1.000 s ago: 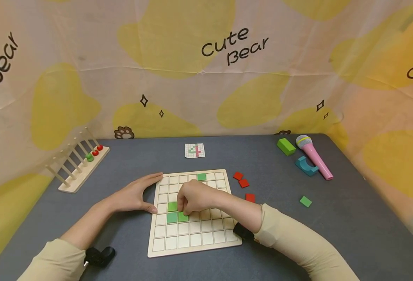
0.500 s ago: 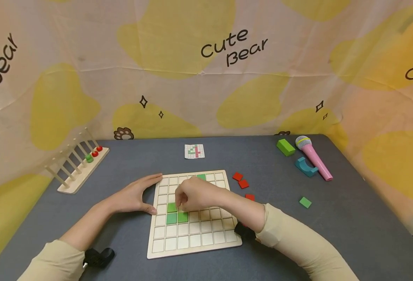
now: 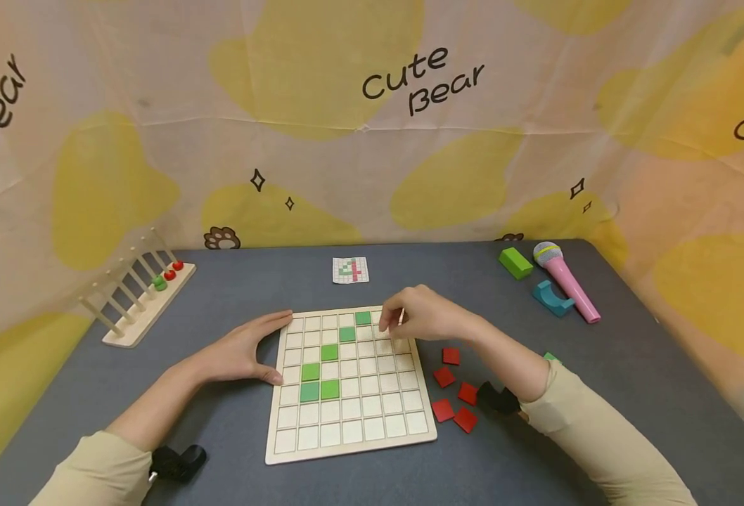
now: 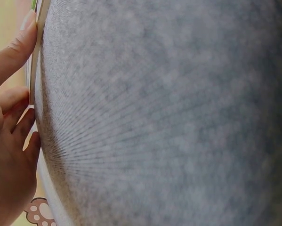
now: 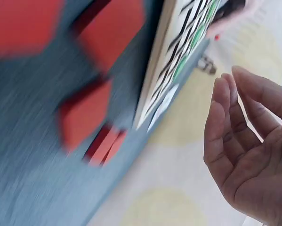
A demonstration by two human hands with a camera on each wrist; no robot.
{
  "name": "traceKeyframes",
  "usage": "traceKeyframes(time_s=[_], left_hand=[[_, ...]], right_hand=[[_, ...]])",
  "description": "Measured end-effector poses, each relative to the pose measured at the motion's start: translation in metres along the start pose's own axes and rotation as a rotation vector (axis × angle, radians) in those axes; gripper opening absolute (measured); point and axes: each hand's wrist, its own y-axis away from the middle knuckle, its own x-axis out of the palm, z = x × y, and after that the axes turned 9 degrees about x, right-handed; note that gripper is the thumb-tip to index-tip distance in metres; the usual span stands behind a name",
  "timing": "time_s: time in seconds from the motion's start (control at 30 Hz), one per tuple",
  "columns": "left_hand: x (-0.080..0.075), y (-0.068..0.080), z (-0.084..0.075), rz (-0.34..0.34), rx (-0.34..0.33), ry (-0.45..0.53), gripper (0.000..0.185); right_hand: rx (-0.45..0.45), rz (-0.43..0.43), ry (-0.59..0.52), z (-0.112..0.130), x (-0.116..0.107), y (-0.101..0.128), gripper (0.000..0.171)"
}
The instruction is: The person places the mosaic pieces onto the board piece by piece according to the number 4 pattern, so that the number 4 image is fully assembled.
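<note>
A wooden grid board [image 3: 351, 452] lies on the dark table. Several green tiles [image 3: 330, 352] sit in its cells, in a diagonal from the top edge down to the left, with one more beside the lowest. My left hand [image 3: 235, 355] spans the board's left edge, thumb and fingers spread and touching the rim. Over the board's upper right corner is my right hand [image 3: 425, 314]; its thumb and fingers bend loosely toward each other, and the right wrist view shows nothing between them. Several red tiles [image 3: 443, 410] lie on the table along the board's right side.
A small card with a coloured 4 [image 3: 350, 270] lies behind the board. At back left stands a peg rack [image 3: 133, 320] with red and green beads. A green block [image 3: 515, 263], a blue arch [image 3: 552, 299] and a pink toy microphone [image 3: 571, 284] are at back right.
My right hand has left the middle of the board and moved right and away, uncovering green tiles and the nearer red tiles. My left hand has stayed at the board's edge.
</note>
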Motion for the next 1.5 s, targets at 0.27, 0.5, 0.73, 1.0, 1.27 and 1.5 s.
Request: traceKeyframes(time_s=[0.27, 0.5, 0.73, 1.0, 1.27, 1.5], left_hand=[[-0.001, 0.000, 0.001, 0.000, 0.005, -0.003, 0.112], [0.000, 0.000, 0.002, 0.005, -0.001, -0.005, 0.112], [0.002, 0.000, 0.000, 0.014, -0.009, 0.000, 0.112], [0.000, 0.000, 0.000, 0.007, -0.012, 0.000, 0.111], [-0.001, 0.000, -0.001, 0.011, -0.016, 0.001, 0.112], [-0.001, 0.000, 0.000, 0.015, -0.011, -0.001, 0.113]], right_hand=[[0.077, -0.025, -0.037, -0.036, -0.031, 0.029, 0.012], [0.108, -0.037, -0.065, -0.068, -0.046, 0.054, 0.013], [0.130, -0.040, -0.115, -0.107, -0.051, 0.079, 0.018], [0.173, -0.029, -0.188, -0.137, -0.059, 0.104, 0.028], [0.179, 0.095, -0.184, -0.160, -0.063, 0.118, 0.033], [0.150, 0.322, -0.288, -0.176, -0.065, 0.130, 0.045]])
